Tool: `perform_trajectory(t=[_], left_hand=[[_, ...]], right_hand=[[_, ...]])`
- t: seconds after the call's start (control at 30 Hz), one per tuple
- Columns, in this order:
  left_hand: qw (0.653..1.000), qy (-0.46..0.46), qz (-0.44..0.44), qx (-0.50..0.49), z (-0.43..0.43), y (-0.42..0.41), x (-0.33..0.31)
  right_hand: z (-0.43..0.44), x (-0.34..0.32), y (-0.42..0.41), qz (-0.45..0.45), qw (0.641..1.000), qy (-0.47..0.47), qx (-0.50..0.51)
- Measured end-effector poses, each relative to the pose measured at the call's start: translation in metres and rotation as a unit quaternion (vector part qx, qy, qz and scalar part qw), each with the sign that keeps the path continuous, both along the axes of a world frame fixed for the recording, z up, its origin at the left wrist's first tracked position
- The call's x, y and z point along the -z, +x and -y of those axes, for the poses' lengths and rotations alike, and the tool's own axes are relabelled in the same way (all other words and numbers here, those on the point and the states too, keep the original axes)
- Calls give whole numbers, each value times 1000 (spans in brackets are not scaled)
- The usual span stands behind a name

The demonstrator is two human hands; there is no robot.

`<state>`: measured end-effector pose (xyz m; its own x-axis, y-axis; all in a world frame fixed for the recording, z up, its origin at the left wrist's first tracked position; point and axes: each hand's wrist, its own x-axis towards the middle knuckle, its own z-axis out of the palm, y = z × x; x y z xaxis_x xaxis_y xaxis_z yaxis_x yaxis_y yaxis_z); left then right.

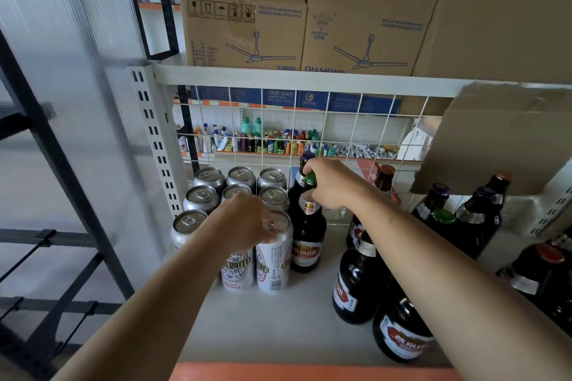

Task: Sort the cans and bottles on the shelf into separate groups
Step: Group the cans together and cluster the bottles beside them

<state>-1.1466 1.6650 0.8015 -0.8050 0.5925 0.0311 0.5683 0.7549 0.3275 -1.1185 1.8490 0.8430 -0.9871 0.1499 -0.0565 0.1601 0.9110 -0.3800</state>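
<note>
- The cans stand in a tight block just left of the green-capped bottle. They are dull silver metal cylinders with pull-tab lids, in rows that run back to the wire grid.
- The left hand lies on top of the front row, back of the hand up, with its fingers curled down over the lid of the front can, which touches the bottle's left side. Whether the fingers clamp that can or only rest on it, I cannot tell.
- The green-capped bottle stands upright on the shelf, long axis vertical, pressed against the right edge of the can block. It is dark brown glass, smooth and glossy, with a narrow neck, a collar label and a red and gold body label.
- The right hand comes at it from the right and above. Thumb and fingers are wrapped round the neck just below the cap, so this is the hand that has it, and it is nearer.
- A second bottle with a purple cap stands just behind it.
- The other bottles stand apart to its right, across a strip of bare grey shelf: the same brown glass, with red, green and purple caps.
- I judge that the move turns on that gap. The bottle is on the cans' side, and its own group lies to the right, the side the right arm reaches in from.
</note>
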Motion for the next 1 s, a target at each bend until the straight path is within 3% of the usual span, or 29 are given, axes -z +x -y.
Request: perform_trajectory(t=[0.1,0.17,0.27,0.4,0.77,1.0], left_hand=[[1000,16,-6,-4,0,6,2],[999,13,-32,-8,-2,10,7],[996,-8,-89,-18,-6,12,18],[989,-35,-138,-43,-9,14,22],[990,-26,-130,-39,-9,6,22],[992,-24,-118,-38,-7,6,20]], right_hand=[[-2,-5,22,-7,1000,-17,21],[-6,-7,43,-16,998,31,43],[-12,-9,72,43,990,111,80],[-14,-3,88,97,985,117,81],[-24,16,98,-75,994,61,58],[-16,12,93,-72,997,40,8]])
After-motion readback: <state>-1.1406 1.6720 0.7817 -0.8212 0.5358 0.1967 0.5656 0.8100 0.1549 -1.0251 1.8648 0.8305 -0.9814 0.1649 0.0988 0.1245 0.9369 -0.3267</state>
